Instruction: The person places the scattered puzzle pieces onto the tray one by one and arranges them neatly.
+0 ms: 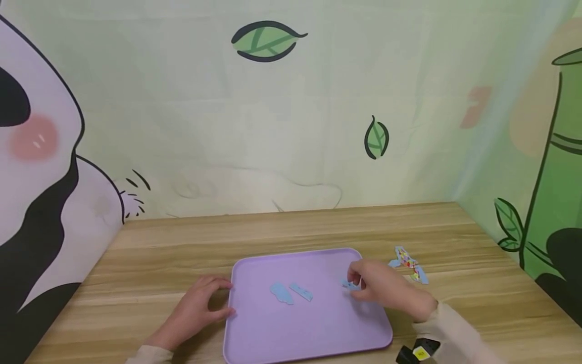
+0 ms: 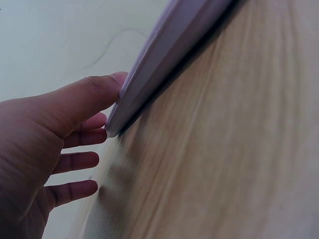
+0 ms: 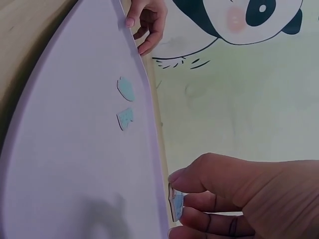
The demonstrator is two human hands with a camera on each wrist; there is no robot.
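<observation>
A purple tray (image 1: 291, 333) lies on the wooden table. Two flat, irregular light-blue puzzle pieces rest on it side by side, a wider one (image 1: 281, 293) and a narrow one (image 1: 301, 291). Over the tray's right side, my right hand (image 1: 386, 289) pinches another light-blue puzzle piece (image 3: 176, 203) between thumb and fingers; part of it is hidden by the hand. At the tray's left edge, my left hand (image 1: 198, 306) touches the rim with thumb and fingertips, the other fingers spread loosely in the left wrist view (image 2: 65, 129).
Right of the tray, several colourful and blue puzzle pieces (image 1: 409, 265) lie together on the table (image 1: 182, 242). A black object with a yellow label (image 1: 420, 351) is by the right sleeve. A backdrop (image 1: 204, 126) with a panda and leaves rises behind.
</observation>
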